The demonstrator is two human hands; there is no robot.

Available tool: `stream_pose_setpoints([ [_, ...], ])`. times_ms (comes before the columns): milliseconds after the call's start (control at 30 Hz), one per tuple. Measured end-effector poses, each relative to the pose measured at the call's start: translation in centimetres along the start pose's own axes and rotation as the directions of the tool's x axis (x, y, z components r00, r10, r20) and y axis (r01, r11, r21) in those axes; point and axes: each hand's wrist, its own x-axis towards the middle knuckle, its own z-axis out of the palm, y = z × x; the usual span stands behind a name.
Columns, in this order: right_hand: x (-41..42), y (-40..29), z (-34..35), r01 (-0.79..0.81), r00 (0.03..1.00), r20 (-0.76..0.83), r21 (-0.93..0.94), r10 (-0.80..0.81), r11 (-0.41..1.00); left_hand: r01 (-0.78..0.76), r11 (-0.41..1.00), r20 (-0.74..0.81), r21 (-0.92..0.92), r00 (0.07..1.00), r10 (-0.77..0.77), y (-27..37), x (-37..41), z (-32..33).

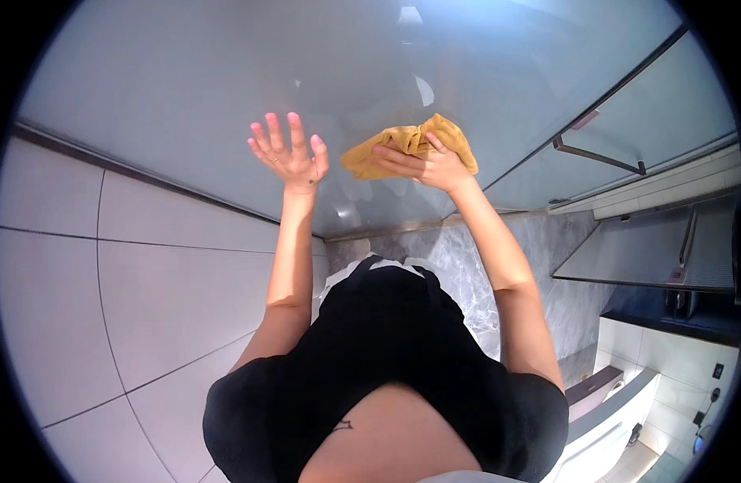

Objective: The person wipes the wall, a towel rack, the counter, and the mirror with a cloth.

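Note:
A large frosted glass panel [237, 78] stands upright before me, with light reflected in its surface. My right hand [440, 166] holds a crumpled yellow cloth [370, 160] flat against the glass, fingers spread over the fabric. To the left of the cloth, my left hand [293, 157] is raised with its fingers apart and nothing in it. A thin ring sits on one of its fingers. Whether the left fingertips touch the glass, I cannot tell.
White wall tiles [183, 296] meet the panel's dark frame on the left. At the right is a glass door with a metal handle [600, 156]; another glass door [654, 241] stands beyond. Grey marbled flooring [467, 271] lies below. White appliances [606, 435] stand at the lower right.

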Motion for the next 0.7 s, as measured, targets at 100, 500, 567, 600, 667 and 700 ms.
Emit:
stream_pose_setpoints([
  [100,1.8,1.5,-0.8,-0.053,0.999,-0.007,0.030,0.053,0.998,-0.016,1.000,0.044,0.020,0.999,0.015,-0.1,-0.4,-0.4],
  [500,18.7,15.9,-9.2,-0.323,0.896,-0.314,0.026,0.314,0.946,0.033,0.999,0.062,-0.002,0.998,-0.033,0.7,-0.2,-0.5],
  [567,19.1,18.1,-8.3,-0.306,0.858,-0.451,-0.064,0.246,0.950,0.027,0.999,0.042,-0.017,0.999,-0.026,0.7,-0.2,-0.2],
  [600,18.9,18.1,-7.9,-0.328,0.843,-0.463,-0.043,0.272,0.944,0.004,1.000,0.055,-0.006,0.998,-0.004,0.7,-0.3,-0.1],
  [667,17.8,15.7,-5.9,-0.388,0.809,-0.440,0.098,0.390,0.917,-0.041,0.998,0.090,0.053,0.995,0.036,-0.2,-0.6,-0.7],
  [700,16.4,13.9,-5.5,-0.428,0.798,-0.387,0.176,0.462,0.886,-0.047,0.998,0.082,0.047,0.996,0.043,-0.4,-0.6,-0.6],
])
